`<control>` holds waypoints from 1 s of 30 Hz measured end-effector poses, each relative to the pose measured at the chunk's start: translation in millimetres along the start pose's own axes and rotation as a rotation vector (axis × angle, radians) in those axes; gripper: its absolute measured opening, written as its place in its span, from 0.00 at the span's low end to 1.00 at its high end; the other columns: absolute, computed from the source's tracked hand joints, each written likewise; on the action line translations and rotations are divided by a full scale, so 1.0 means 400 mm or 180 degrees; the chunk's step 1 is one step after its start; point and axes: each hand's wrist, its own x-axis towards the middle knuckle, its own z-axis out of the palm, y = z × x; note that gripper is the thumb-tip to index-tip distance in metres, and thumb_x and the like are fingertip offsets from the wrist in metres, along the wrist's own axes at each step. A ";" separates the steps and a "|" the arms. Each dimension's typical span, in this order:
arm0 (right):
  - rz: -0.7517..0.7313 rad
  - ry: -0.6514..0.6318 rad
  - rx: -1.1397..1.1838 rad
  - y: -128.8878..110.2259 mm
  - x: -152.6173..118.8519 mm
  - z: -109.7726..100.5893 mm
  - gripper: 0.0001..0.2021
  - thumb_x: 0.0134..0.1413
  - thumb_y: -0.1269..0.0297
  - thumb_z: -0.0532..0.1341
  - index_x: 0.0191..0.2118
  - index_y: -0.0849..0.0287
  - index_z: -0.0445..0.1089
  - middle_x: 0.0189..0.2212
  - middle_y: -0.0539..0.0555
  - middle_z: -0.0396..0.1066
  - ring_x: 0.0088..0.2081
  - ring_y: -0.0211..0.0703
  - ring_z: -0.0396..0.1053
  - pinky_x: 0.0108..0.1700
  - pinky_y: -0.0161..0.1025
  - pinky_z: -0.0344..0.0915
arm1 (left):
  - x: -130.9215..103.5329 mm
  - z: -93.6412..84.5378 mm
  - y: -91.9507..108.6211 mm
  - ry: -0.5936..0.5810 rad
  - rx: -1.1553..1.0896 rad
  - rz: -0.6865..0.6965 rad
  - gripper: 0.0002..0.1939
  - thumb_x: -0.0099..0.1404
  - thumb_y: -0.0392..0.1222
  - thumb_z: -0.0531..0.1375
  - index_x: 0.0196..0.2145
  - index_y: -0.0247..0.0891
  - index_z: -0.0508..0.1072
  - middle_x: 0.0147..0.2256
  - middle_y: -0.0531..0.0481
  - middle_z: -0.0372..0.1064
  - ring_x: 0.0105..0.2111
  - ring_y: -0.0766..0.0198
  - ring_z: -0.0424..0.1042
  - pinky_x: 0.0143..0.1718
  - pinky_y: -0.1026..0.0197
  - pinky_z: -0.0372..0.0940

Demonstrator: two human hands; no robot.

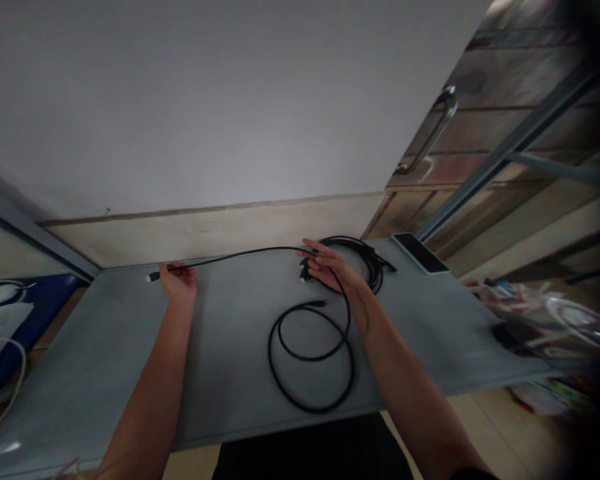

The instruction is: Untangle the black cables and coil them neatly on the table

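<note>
A black cable (240, 254) stretches between my two hands above the grey table. My left hand (180, 279) is closed on it near one end, where a plug (153, 276) with a pale tip sticks out to the left. Further along, the cable runs through the fingers of my right hand (327, 263), which are closed round it with some fingers extended. From there it drops and lies in loose loops on the tabletop, its other connector (318, 304) resting inside them. Behind my right hand sits a coiled bundle of black cables (375, 267), partly hidden by the hand.
A flat dark device with a pale edge (420, 253) lies at the table's back right corner. Blurred clear plastic bags (575, 320) are at the right. A blue surface (55, 297) with white items stands at the left. The wall (220, 233) rises behind the table (230, 373).
</note>
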 end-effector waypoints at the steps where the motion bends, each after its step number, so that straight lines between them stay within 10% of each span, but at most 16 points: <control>1: -0.0120 0.0194 0.0030 0.004 0.006 0.002 0.29 0.47 0.68 0.68 0.58 0.54 0.70 0.52 0.59 0.72 0.27 0.29 0.59 0.28 0.30 0.61 | -0.002 0.001 0.001 -0.0063 0.0023 0.0085 0.22 0.70 0.57 0.48 0.25 0.40 0.60 0.19 0.57 0.62 0.17 0.70 0.64 0.20 0.67 0.59; 9: -0.0338 0.1211 -0.0429 0.033 0.023 -0.052 0.21 0.45 0.63 0.68 0.48 0.62 0.75 0.30 0.51 0.72 0.16 0.26 0.46 0.15 0.31 0.42 | -0.116 0.075 -0.051 -0.1617 0.1011 0.0449 0.12 0.58 0.43 0.68 0.39 0.40 0.74 0.40 0.47 0.75 0.33 0.64 0.76 0.25 0.68 0.64; 19: -0.0359 0.1227 -0.0399 0.054 0.041 -0.056 0.22 0.45 0.61 0.68 0.48 0.63 0.74 0.26 0.49 0.69 0.15 0.25 0.46 0.15 0.31 0.41 | -0.141 0.064 -0.127 -0.2506 0.2403 0.0105 0.11 0.62 0.42 0.65 0.43 0.40 0.78 0.29 0.48 0.76 0.28 0.62 0.74 0.26 0.65 0.64; 24: -0.0018 0.0760 -0.1017 0.070 0.046 -0.005 0.25 0.49 0.58 0.65 0.52 0.64 0.74 0.23 0.47 0.67 0.14 0.26 0.48 0.15 0.31 0.42 | -0.168 0.074 -0.156 -0.2618 0.2377 0.0040 0.18 0.63 0.49 0.63 0.49 0.41 0.75 0.27 0.50 0.74 0.21 0.63 0.70 0.21 0.63 0.62; 30: 0.0878 -0.0457 -0.1387 0.077 0.023 0.051 0.25 0.50 0.58 0.67 0.53 0.65 0.74 0.18 0.43 0.58 0.15 0.26 0.46 0.16 0.29 0.40 | -0.150 0.077 -0.146 -0.2461 0.2764 0.0818 0.08 0.60 0.44 0.66 0.38 0.43 0.81 0.39 0.48 0.78 0.41 0.56 0.74 0.45 0.58 0.67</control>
